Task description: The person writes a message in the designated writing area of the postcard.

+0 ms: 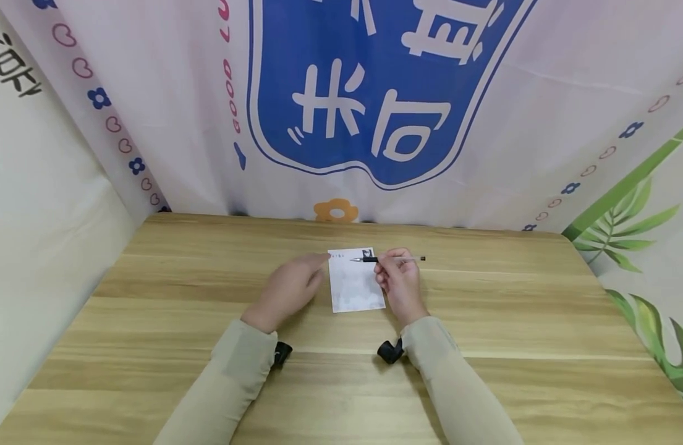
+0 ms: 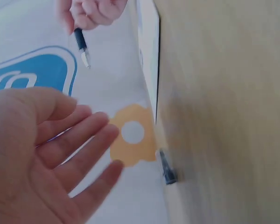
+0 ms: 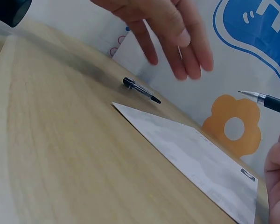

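Observation:
A gel pen (image 1: 369, 259) with a black grip and bare metal tip lies across my right hand (image 1: 399, 281), pinched between thumb and fingers. Its tip points left, above a white note pad (image 1: 355, 284) on the table. Small marks run along the pad's top left, and a dark printed picture sits at its top right. My left hand (image 1: 291, 287) hovers by the pad's left side, fingers loosely extended and holding nothing, as the left wrist view shows. A small clear-and-black pen cap (image 3: 141, 90) lies on the table beyond the pad; the left hand hides it in the head view.
The wooden table (image 1: 341, 395) ends at a printed curtain (image 1: 196, 123) behind. A white cloth (image 1: 46, 216) hangs at the left, and a leaf-patterned one (image 1: 653, 259) at the right. Black wrist cameras (image 1: 390, 351) sit near both cuffs.

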Available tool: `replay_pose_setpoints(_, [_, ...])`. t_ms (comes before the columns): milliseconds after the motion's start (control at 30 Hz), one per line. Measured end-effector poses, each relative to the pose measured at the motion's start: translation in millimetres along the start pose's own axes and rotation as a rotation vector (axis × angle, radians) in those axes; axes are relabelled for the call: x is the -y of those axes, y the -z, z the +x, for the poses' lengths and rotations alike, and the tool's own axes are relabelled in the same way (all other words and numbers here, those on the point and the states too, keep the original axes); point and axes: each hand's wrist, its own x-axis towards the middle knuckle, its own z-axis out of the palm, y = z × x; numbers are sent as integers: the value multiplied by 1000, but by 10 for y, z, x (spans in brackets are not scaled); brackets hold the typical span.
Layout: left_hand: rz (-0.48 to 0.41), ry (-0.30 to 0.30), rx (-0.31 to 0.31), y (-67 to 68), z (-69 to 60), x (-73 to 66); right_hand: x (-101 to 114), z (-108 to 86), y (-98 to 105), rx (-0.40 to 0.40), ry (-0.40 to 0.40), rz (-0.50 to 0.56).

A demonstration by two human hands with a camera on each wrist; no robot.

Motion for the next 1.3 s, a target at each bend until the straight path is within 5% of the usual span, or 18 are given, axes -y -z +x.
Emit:
replay_pose_setpoints(167, [-60,49,-91,78,4,80,0,2,-4,13,0,4])
replay_pose_setpoints(367, [-152,171,-78,94,-1,190,-11,-3,12,26,-22,30])
replay_pose_setpoints(633, [-311,260,-87,42,-16,361,-22,12,0,21,-24,60])
replay_pose_setpoints(1300, [-335,317,-7,27,-44,517,-5,31,-9,33,-35,58])
